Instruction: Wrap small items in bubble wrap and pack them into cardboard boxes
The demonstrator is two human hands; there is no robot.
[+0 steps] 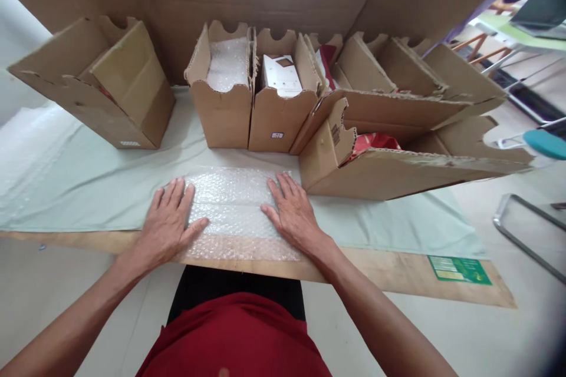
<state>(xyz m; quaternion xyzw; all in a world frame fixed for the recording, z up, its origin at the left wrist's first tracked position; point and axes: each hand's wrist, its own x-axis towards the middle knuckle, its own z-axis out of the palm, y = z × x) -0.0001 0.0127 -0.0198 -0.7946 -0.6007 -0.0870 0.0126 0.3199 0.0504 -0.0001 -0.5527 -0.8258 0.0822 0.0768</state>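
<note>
- Pressing palms down, fingers spread, nothing clamped: left hand (pixel 170 224) on the left end of the bubble wrap sheet (pixel 234 206), right hand (pixel 294 218) on its right end.
- Stretched flat between both hands: clear, rectangular, densely bubbled, with a fold line across the middle.
- Under both palms, spread over pale green cloth (pixel 88 188); near edge reaching onto the wooden board (pixel 398 271).
- Just beyond the fingertips: box of bubble wrap (pixel 221 100) beside box of white cartons (pixel 278 106).
</note>
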